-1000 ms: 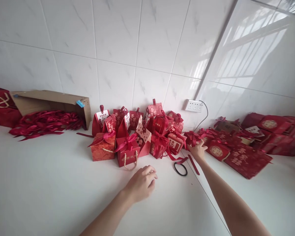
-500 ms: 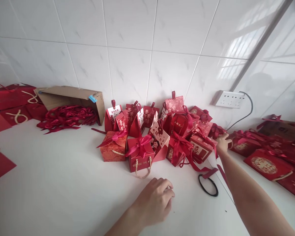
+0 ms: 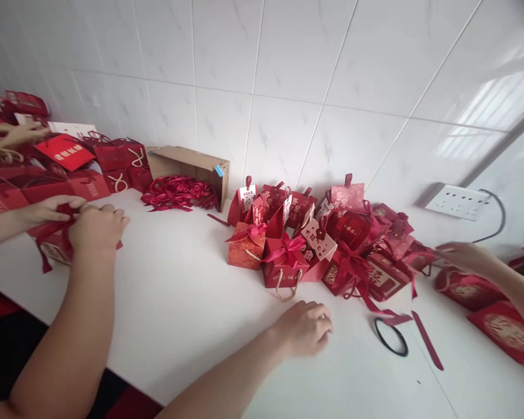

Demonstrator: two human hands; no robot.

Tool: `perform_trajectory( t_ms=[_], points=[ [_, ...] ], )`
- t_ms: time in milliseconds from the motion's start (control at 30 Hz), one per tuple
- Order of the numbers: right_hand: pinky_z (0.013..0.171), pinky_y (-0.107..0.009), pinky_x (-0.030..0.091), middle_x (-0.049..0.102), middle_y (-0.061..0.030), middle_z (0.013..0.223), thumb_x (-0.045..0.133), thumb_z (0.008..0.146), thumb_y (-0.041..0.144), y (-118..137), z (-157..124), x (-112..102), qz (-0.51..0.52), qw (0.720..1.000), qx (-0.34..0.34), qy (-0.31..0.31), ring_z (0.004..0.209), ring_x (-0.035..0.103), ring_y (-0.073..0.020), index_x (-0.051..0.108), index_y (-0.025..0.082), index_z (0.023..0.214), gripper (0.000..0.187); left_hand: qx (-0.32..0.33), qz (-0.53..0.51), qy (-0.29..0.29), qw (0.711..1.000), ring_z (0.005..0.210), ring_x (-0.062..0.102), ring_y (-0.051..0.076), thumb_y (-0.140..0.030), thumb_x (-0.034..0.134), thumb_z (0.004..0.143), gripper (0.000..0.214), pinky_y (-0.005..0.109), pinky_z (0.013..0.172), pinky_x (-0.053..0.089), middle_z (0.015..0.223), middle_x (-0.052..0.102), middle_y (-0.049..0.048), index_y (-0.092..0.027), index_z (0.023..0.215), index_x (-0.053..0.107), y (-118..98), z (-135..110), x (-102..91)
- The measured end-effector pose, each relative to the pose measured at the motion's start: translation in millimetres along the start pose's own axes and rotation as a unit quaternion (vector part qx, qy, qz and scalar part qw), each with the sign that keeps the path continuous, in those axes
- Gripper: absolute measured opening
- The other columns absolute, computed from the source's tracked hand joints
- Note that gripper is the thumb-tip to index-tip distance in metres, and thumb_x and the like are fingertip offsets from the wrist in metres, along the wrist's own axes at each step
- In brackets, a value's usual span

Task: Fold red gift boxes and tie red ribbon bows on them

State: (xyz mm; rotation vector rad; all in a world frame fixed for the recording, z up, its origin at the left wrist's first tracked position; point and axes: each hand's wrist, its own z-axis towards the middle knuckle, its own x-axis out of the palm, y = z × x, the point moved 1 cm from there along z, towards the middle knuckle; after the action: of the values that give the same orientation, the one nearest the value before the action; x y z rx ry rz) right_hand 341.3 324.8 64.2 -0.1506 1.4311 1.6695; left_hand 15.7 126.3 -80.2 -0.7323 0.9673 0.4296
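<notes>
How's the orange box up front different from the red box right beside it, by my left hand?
The orange box is patterned; the red box has lettering on a plainer front. The orange box's handle lies across its side, while the red box's handle droops in front. The red box stands nearer your left hand than the orange box. Both are topped with a ribbon bow.
</notes>
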Motion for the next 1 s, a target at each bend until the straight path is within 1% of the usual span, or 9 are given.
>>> perform_trajectory(
  t_ms=[100, 200, 333, 433, 500, 600, 767, 900, 1000],
  points=[
    [0.078, -0.059, 0.038, 0.05, -0.003, 0.054, 0.067, 0.064, 0.02, 61, -37, -10, -0.054, 0.992, -0.053, 0.103, 0.089, 0.058, -0.0333, 0.051, 0.022, 0.05, 0.022, 0.005, -0.022, -0.004, 1.0, 0.086, 0.061, 0.017, -0.015, 0.052, 0.079, 0.013, 0.031, 0.08, 0.048, 0.097, 0.065, 0.004, -0.017, 0.082, 0.064, 0, 3, 0.3],
    [0.078, -0.057, 0.039, 0.055, -0.0014, 0.058, 0.065, 0.068, 0.024, 121, -107, 2, 0.003, 0.972, -0.13, 0.198, 0.09, 0.058, -0.032, 0.057, 0.019, 0.057, 0.014, -0.002, -0.036, -0.012, 0.999, 0.084, 0.062, 0.016, -0.012, 0.053, 0.076, 0.013, 0.028, 0.081, 0.049, 0.094, 0.066, 0.0029, -0.018, 0.08, 0.064, 1, 6, -3.1],
    [0.075, -0.047, 0.046, 0.063, -0.0037, 0.066, 0.078, 0.053, 0.036, 164, -210, 51, -0.027, 0.937, -0.191, 0.293, 0.073, 0.062, -0.0264, 0.062, 0.018, 0.069, 0.029, -0.022, -0.034, -0.053, 0.998, 0.087, 0.063, 0.016, -0.009, 0.044, 0.077, 0.022, 0.026, 0.081, 0.049, 0.092, 0.065, 0.0029, -0.017, 0.081, 0.064, 1, 0, -14.1],
    [0.082, -0.051, 0.045, 0.066, -0.0116, 0.087, 0.077, 0.047, 0.053, 173, -262, 98, -0.131, 0.932, -0.168, 0.293, 0.093, 0.061, -0.0343, 0.058, 0.017, 0.099, 0.066, -0.027, -0.04, -0.093, 0.995, 0.09, 0.062, 0.015, -0.009, 0.031, 0.081, 0.033, 0.026, 0.081, 0.048, 0.092, 0.063, -0.0008, -0.018, 0.084, 0.063, -2, -11, -24.3],
    [0.083, -0.054, 0.043, 0.059, -0.0205, 0.107, 0.069, 0.055, 0.06, 175, -280, 121, -0.191, 0.926, -0.137, 0.296, 0.102, 0.057, -0.0387, 0.046, 0.012, 0.121, 0.084, -0.035, -0.058, -0.111, 0.992, 0.088, 0.063, 0.015, -0.011, 0.029, 0.082, 0.034, 0.026, 0.08, 0.048, 0.088, 0.063, -0.0031, -0.018, 0.082, 0.062, -3, -18, -29.3],
    [0.085, -0.053, 0.042, 0.047, -0.0249, 0.121, 0.059, 0.068, 0.056, 175, -287, 130, -0.201, 0.929, -0.13, 0.281, 0.108, 0.053, -0.0389, 0.03, 0.01, 0.134, 0.086, -0.041, -0.087, -0.119, 0.988, 0.088, 0.063, 0.016, -0.013, 0.031, 0.081, 0.032, 0.028, 0.081, 0.047, 0.082, 0.064, -0.0035, -0.017, 0.079, 0.062, -4, -21, -30.8],
    [0.086, -0.047, 0.046, 0.04, -0.0185, 0.125, 0.057, 0.069, 0.048, 140, -268, 83, -0.061, 0.946, -0.262, 0.182, 0.109, 0.051, -0.031, 0.026, 0.016, 0.134, 0.079, -0.078, -0.148, -0.144, 0.975, 0.094, 0.062, 0.021, -0.007, 0.05, 0.068, 0.015, 0.034, 0.091, 0.045, 0.077, 0.067, 0.0025, -0.016, 0.063, 0.061, 7, -5, -22.0],
    [0.091, -0.055, 0.041, 0.038, -0.0161, 0.121, 0.056, 0.069, 0.043, 82, -250, 48, 0.081, 0.898, -0.433, -0.002, 0.113, 0.043, -0.0328, 0.027, 0.018, 0.131, 0.073, -0.169, -0.219, -0.215, 0.936, 0.098, 0.06, 0.026, -0.003, 0.052, 0.065, 0.016, 0.039, 0.093, 0.044, 0.087, 0.067, 0.0121, -0.014, 0.069, 0.062, 28, 8, -17.9],
    [0.09, -0.057, 0.041, 0.035, -0.0157, 0.123, 0.054, 0.071, 0.038, 40, -247, 55, 0.116, 0.87, -0.478, -0.021, 0.115, 0.041, -0.0338, 0.023, 0.02, 0.132, 0.071, -0.244, -0.282, -0.268, 0.888, 0.097, 0.06, 0.025, -0.009, 0.044, 0.075, 0.022, 0.038, 0.088, 0.045, 0.097, 0.065, 0.0142, -0.013, 0.089, 0.061, 42, 11, -20.9]
  ],
)
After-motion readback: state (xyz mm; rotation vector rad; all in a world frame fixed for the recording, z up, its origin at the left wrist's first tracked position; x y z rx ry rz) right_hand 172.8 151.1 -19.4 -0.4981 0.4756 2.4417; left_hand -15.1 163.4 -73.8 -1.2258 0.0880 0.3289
